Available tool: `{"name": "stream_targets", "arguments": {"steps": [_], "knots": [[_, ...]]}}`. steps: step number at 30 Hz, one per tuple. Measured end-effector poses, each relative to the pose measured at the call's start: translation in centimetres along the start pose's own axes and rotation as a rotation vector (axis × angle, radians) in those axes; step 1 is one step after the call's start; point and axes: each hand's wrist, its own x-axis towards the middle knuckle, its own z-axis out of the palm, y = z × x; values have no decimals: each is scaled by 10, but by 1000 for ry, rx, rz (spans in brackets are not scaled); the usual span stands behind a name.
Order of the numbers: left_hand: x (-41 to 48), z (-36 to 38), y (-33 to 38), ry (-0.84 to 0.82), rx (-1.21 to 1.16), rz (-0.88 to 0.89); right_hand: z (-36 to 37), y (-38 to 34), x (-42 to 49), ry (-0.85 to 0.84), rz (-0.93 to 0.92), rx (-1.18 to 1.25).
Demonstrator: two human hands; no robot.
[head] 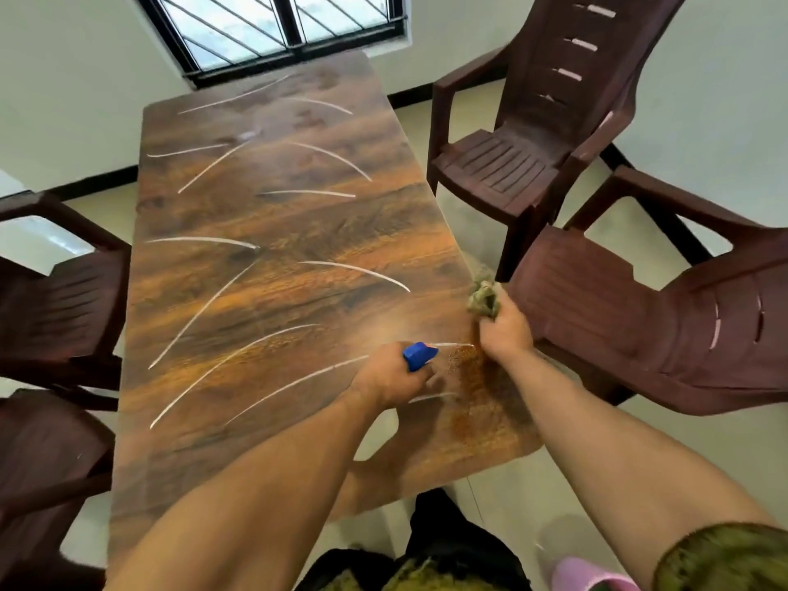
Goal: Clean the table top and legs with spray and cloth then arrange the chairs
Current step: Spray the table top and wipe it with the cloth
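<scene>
A long wood-patterned table with pale curved streaks runs away from me toward the window. My left hand grips a spray bottle over the near right part of the top; only its blue nozzle head shows, pointing right. Fine droplets lie on the surface just right of the nozzle. My right hand is closed on a bunched greenish cloth at the table's right edge.
Two dark brown plastic chairs stand to the right, one far and one near, both turned away from the table. Two more brown chairs sit along the left side. A barred window is behind the far end.
</scene>
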Motion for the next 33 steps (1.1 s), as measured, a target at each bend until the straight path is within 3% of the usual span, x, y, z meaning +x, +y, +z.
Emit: {"name": "stream_targets", "arguments": {"steps": [2, 4, 10, 12, 17, 22, 26, 33], "knots": [[4, -7, -2, 4, 2, 12, 20, 7, 0, -278, -179, -417], [5, -13, -3, 11, 12, 23, 37, 22, -9, -424, -285, -736], [8, -16, -5, 43, 19, 74, 27, 94, -95, -445, -639, -840], [9, -14, -3, 38, -6, 82, 9, 129, -132, -465, -662, -844], [6, -13, -7, 50, -42, 100, -4, 150, -154, -420, -601, -832], [-2, -13, -14, 33, -78, 96, 23, 85, -67, -166, -239, -713], [-11, -20, -29, 39, -93, 15, 44, 43, -12, -158, 27, -619], [-16, -28, -45, 38, -73, 5, 37, 102, -123, -169, -220, -736]]}}
